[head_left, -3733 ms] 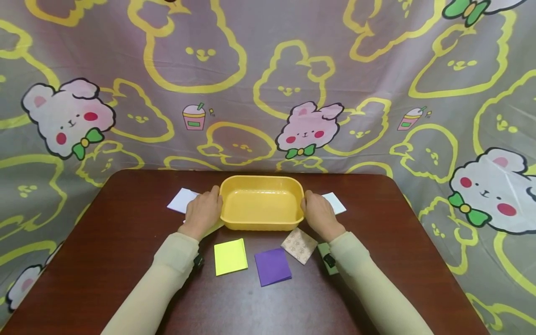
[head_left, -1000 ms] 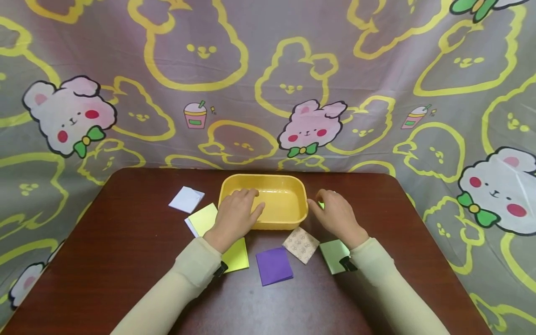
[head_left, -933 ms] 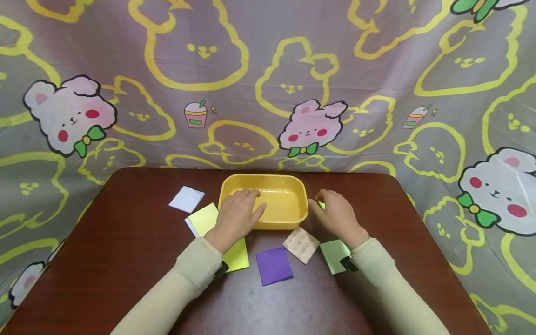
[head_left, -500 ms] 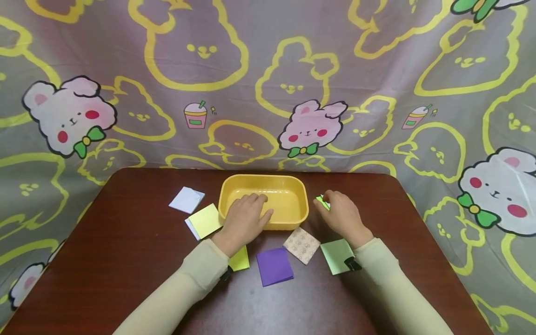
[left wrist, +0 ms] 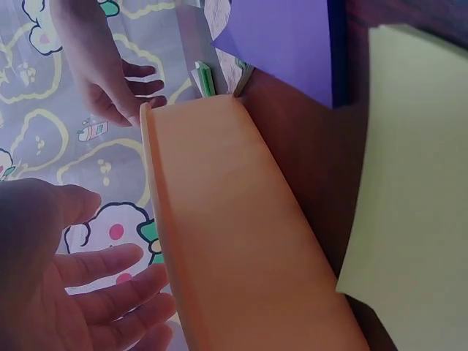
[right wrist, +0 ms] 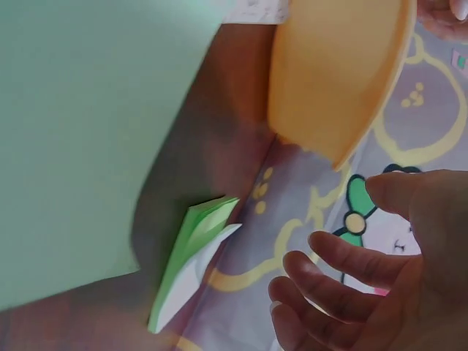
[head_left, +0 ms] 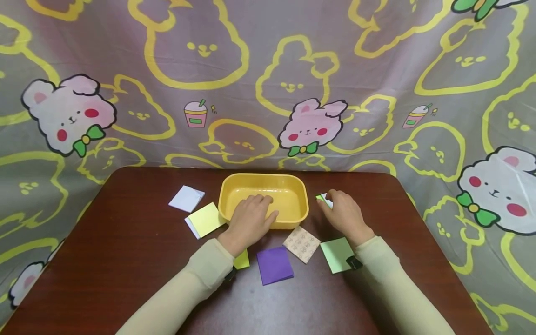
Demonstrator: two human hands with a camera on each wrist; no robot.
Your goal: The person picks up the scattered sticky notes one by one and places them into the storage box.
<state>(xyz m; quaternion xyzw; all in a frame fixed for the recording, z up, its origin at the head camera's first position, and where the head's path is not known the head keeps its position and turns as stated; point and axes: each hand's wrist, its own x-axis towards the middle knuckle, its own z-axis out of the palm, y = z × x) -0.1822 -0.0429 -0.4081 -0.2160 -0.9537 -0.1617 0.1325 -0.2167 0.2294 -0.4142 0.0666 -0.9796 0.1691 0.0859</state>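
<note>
Brown bench [head_left: 104, 260] before us: a purple square [head_left: 275, 265] lies at the yellow tray's [head_left: 289, 204] six o'clock. We have released that tray's ends, so it seems settled mid-bench; our left hand [head_left: 250, 218], loosely spread, empty, is above its seven-o'clock rim. Our right hand [head_left: 345, 214], relaxed, empty, partly hides green-and-white papers [head_left: 326, 200] at three o'clock.

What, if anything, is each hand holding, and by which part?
Nothing is held. The left hand hovers open over the yellow tray; the right hand hovers open near the green-and-white folded paper.
</note>
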